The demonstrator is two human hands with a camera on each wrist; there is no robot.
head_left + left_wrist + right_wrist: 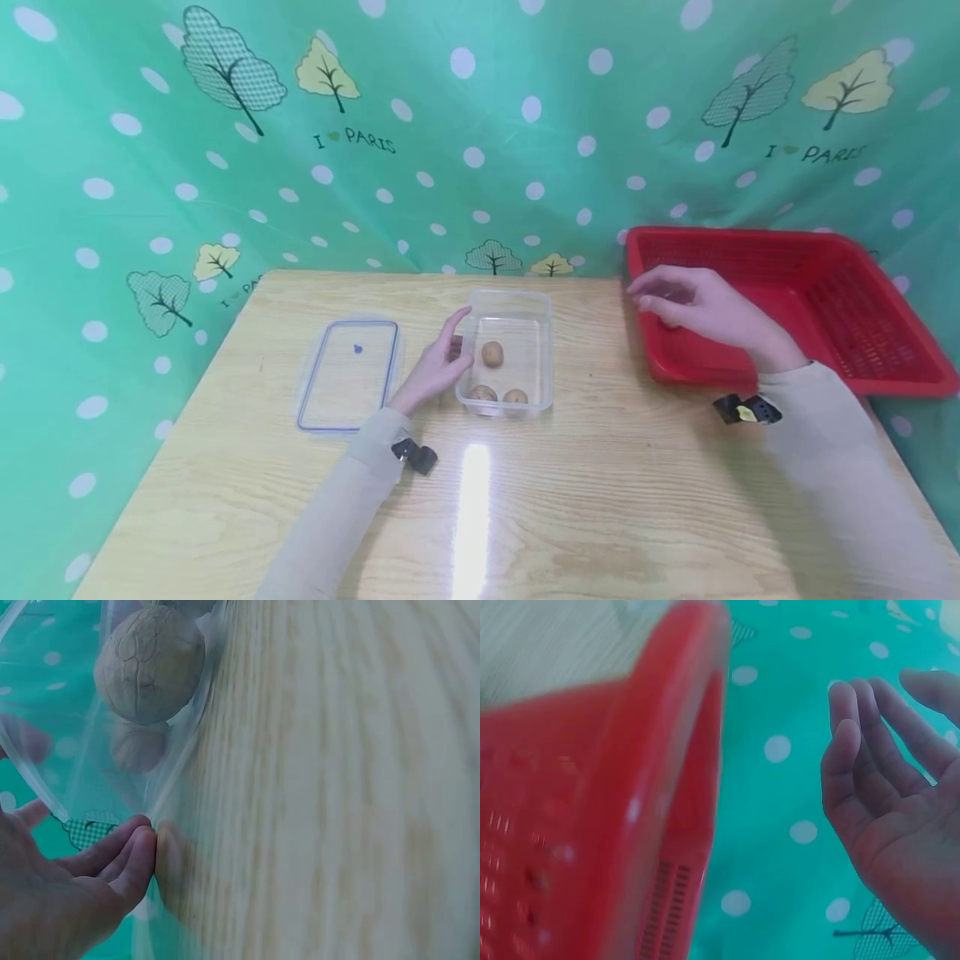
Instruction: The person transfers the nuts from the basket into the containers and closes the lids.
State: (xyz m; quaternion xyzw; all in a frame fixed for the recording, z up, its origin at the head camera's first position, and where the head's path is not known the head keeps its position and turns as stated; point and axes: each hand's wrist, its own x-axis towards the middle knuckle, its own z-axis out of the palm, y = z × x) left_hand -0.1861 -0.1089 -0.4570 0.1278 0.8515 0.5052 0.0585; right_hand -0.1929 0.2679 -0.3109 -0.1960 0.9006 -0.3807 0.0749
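Note:
A clear plastic container (535,354) stands on the table with three walnuts (492,354) in it, one mid-floor and two at the near end. In the left wrist view, a walnut (150,666) shows a round, grooved tan shell through the clear wall. My left hand (435,371) touches the container's left side, index finger near the rim and thumb lower down. Over the left side of a red basket (795,387) hovers my right hand (701,304), its fingers loosely bent. The right wrist view shows that hand (900,795) with nothing in it.
Left of the container a clear lid (348,379) with a blue seal lies flat on the wooden table (585,500). A green dotted curtain (450,125) hangs behind the table. The basket sits at the table's right end.

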